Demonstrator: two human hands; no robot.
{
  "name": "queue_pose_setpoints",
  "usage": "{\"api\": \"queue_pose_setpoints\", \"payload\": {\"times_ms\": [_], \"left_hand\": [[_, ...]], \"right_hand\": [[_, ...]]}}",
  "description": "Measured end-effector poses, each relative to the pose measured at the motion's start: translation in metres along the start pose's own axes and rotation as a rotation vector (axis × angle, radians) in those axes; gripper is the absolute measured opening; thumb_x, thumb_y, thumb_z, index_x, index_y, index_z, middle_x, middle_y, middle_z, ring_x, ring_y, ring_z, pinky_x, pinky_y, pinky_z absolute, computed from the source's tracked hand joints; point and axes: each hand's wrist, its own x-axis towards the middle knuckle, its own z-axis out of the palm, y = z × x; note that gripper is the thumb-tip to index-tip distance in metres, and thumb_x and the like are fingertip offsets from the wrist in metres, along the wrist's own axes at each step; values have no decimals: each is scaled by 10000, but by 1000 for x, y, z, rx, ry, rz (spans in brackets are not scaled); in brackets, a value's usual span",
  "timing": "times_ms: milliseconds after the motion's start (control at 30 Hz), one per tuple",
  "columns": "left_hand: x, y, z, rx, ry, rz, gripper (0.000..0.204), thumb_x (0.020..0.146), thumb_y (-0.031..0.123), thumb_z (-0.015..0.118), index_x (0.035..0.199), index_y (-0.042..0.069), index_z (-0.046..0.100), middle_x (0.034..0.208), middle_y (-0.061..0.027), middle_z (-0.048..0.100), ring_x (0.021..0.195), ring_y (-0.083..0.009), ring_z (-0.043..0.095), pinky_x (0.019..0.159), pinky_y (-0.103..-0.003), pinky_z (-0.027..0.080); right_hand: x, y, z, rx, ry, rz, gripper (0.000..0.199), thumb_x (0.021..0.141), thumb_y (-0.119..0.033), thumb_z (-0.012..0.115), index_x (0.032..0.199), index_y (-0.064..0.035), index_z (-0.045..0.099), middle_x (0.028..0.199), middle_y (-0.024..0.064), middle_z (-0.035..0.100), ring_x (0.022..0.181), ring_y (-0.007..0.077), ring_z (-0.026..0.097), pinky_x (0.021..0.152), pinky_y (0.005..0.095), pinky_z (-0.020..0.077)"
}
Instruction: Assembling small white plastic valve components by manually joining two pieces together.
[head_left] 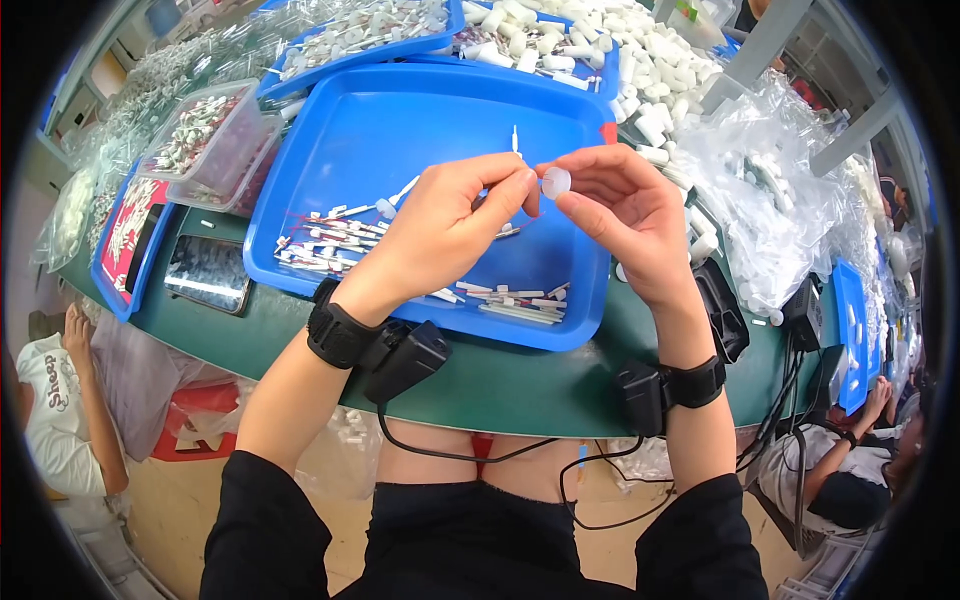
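Note:
Above the large blue tray (375, 85), my two hands come together fingertip to fingertip. My right hand (630, 205) holds a small translucent white round cap (556, 182) between thumb and fingers. Thumb and forefinger of my left hand (455, 215) are pinched together right beside the cap; what they hold is hidden. A thin white stick (515, 138) shows just beyond the left fingers, and I cannot tell whether it is held or lies in the tray. Slim white stick-like parts (325, 240), some with red, lie at the tray's left. Another row of white sticks (520, 306) lies near its front edge.
Blue trays of white parts (365, 40) stand behind. A clear plastic box (205, 135) and a phone (208, 272) sit at left. White cylindrical pieces (655, 120) and clear plastic bags (765, 190) pile up at right. Cables run from the wrist-worn black devices (405, 362). Other people sit at both sides.

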Motion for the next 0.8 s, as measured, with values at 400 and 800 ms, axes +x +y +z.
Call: {"api": "queue_pose_setpoints", "payload": {"times_ms": [400,800], "left_hand": [[-2,1,5,279,104,55,177,941,164,549,891,18,635,675,-24,542,527,-68,420,472,-239,327],[-8,-7,9,464,107,254,173,922,39,484,1065,0,573,845,-158,640,755,-338,605,661,-369,465]], "right_hand": [[0,4,1,-106,-17,-62,258,807,-14,698,1051,15,623,1031,87,669,961,155,647,894,292,506],[0,5,3,-328,57,-65,232,791,-34,716,1015,4,673,959,76,697,918,155,667,852,277,520]]}}
